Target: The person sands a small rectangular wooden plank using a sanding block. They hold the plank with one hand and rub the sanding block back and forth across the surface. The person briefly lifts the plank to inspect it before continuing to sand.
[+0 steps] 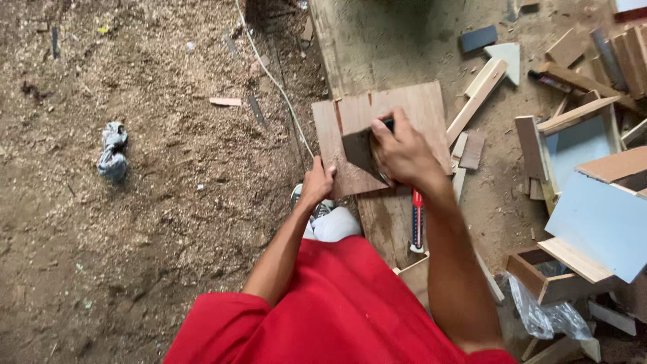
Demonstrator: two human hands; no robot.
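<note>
A brown plywood board (418,108) lies on a long plank on the sawdust-covered floor. My right hand (404,152) presses a dark sanding block (357,148) down on the middle of the board, fingers wrapped over its top. My left hand (317,183) grips the board's near left edge, thumb on top. My red shirt fills the bottom of the view.
A red-and-blue handled tool (417,222) lies on the plank (350,40) under my right forearm. Wood offcuts, small boxes and pale blue panels (593,216) are piled at the right. A white cord (276,87) runs across the sawdust; a crumpled rag (113,152) lies at the left.
</note>
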